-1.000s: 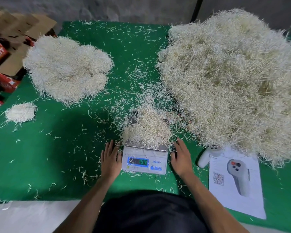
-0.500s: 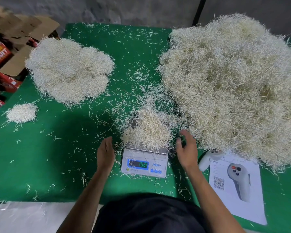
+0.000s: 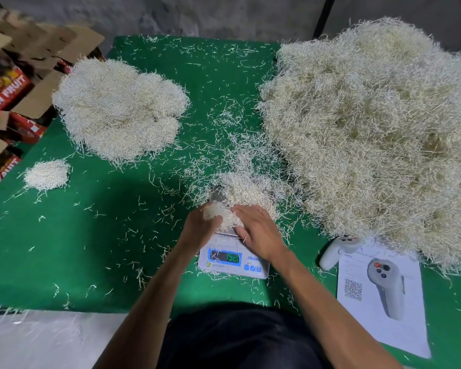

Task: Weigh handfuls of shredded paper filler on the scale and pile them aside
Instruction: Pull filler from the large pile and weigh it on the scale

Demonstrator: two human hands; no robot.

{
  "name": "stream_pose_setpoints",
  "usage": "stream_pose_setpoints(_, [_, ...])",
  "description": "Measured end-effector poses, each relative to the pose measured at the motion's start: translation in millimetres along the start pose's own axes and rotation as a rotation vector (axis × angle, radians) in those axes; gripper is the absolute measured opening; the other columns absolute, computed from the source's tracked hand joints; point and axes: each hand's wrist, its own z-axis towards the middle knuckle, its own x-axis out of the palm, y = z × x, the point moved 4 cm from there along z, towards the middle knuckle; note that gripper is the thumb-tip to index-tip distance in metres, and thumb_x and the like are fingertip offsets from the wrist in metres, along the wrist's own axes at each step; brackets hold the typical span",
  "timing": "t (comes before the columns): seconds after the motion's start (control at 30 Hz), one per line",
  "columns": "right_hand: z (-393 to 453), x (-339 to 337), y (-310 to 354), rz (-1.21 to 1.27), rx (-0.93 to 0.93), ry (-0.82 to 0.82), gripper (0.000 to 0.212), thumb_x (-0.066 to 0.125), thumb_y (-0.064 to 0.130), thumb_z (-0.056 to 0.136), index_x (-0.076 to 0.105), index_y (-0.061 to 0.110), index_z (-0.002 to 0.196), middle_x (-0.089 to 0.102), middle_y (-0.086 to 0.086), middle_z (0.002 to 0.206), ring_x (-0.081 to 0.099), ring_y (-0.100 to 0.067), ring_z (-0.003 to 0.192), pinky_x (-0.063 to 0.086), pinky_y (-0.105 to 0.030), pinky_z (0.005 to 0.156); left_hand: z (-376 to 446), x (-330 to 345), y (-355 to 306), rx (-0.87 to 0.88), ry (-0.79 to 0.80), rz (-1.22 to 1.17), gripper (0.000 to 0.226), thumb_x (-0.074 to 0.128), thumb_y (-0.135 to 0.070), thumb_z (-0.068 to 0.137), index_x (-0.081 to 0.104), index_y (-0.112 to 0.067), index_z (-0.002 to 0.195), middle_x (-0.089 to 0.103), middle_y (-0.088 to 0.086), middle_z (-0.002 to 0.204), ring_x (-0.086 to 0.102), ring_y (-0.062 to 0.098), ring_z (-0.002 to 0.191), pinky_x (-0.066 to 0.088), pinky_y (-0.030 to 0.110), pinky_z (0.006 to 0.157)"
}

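Hands close in from the scale's (image 3: 233, 259) sides: left hand (image 3: 201, 226) and right hand (image 3: 258, 231), fingers grasping the weighed filler (image 3: 246, 193), ready for the ten-o'clock pile (image 3: 117, 110).

left hand (image 3: 201, 225) curled, gripping (thumb side up) | right hand (image 3: 258, 230) palm-down, fingers curled

Cream shredded paper (image 3: 370, 134) on green cloth (image 3: 64, 235); white scale (image 3: 233, 262), display seemingly blue-green.
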Motion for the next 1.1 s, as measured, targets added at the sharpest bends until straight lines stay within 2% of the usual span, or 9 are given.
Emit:
stream_pose_setpoints(0.13, [0,-1,-1,0.076,0.084,-0.039,0.061,0.028,0.056,0.103,0.045,0.022,0.152,0.053,-0.001,0.151,0.046,-0.020,0.142,0.012,-0.030,0.123,-10,-15,-6,-0.212,-0.087,-0.630,0.023,0.045,-0.005,0.081,0.038,-0.018,0.064,0.045,0.004,0.070,0.042,0.015,0.064,0.042,0.026,0.058])
stream_pose_setpoints(0.3, [3,-2,-1,0.059,0.124,-0.010,0.057,0.037,0.052,0.103,0.051,0.016,0.146,0.055,-0.005,0.146,0.048,-0.021,0.139,0.013,-0.031,0.124,-11,-28,-7,-0.267,-0.172,-0.825,0.027,0.035,-0.012,0.095,0.046,-0.016,0.071,0.055,0.012,0.077,0.055,0.023,0.075,0.051,0.034,0.070])
stream_pose_setpoints(0.4, [5,-2,0,0.037,0.138,-0.003,0.046,0.042,0.050,0.104,0.059,0.016,0.130,0.061,0.001,0.126,0.055,-0.019,0.122,0.031,-0.042,0.121,-3,-31,-14,-0.084,-0.150,-0.497,0.020,0.042,-0.020,0.099,0.049,-0.013,0.082,0.054,0.001,0.071,0.050,0.017,0.065,0.050,0.026,0.054])
stream_pose_setpoints(0.5, [9,-3,2,0.026,0.141,-0.018,0.038,0.047,0.050,0.102,0.059,0.018,0.119,0.058,0.006,0.113,0.054,-0.016,0.112,0.036,-0.041,0.116,0,-19,-32,0.292,0.102,0.247,0.030,0.063,-0.030,0.096,0.060,-0.003,0.083,0.055,-0.005,0.065,0.048,0.010,0.051,0.043,0.023,0.042])
stream_pose_setpoints(0.6, [9,-3,3,0.006,0.130,-0.023,0.035,0.053,0.044,0.101,0.060,0.017,0.122,0.061,0.002,0.119,0.055,-0.018,0.116,0.033,-0.039,0.118,3,-17,-24,0.110,0.150,0.584,0.041,0.079,-0.028,0.086,0.066,0.005,0.108,0.061,0.001,0.071,0.060,0.011,0.060,0.048,0.017,0.052])
stream_pose_setpoints(0.7, [10,-6,4,-0.022,0.147,-0.016,0.021,0.051,0.040,0.102,0.056,0.021,0.109,0.050,0.009,0.098,0.050,-0.013,0.094,0.043,-0.037,0.108,6,-27,-22,-0.060,0.109,0.622,0.054,0.084,-0.029,0.082,0.062,0.005,0.119,0.072,0.017,0.095,0.066,0.020,0.073,0.060,0.032,0.071])
stream_pose_setpoints(0.9, [11,-9,-1,-0.031,0.175,-0.033,0.014,0.050,0.035,0.103,0.054,0.021,0.105,0.052,0.008,0.092,0.054,-0.014,0.091,0.049,-0.034,0.101,-5,-28,-42,-0.154,0.390,0.344,0.016,0.068,-0.007,0.088,0.054,-0.007,0.079,0.056,0.005,0.069,0.052,0.019,0.056,0.043,0.021,0.045])
stream_pose_setpoints(1.03, [14,-14,-4,-0.042,0.231,-0.027,0.022,0.046,0.042,0.102,0.046,0.023,0.093,0.045,0.008,0.080,0.051,-0.012,0.081,0.054,-0.033,0.087,-13,-68,-31,-0.259,0.395,0.328,0.021,0.074,-0.017,0.090,0.059,-0.005,0.098,0.065,0.013,0.089,0.062,0.022,0.067,0.055,0.028,0.058])
stream_pose_setpoints(1.1, [17,-15,0,-0.004,0.207,-0.016,0.027,0.046,0.049,0.100,0.055,0.024,0.103,0.057,0.008,0.092,0.059,-0.015,0.091,0.053,-0.037,0.096,-13,-81,-21,-0.318,0.245,0.215,0.027,0.074,-0.024,0.090,0.062,-0.001,0.099,0.067,0.020,0.093,0.067,0.031,0.069,0.058,0.036,0.061])
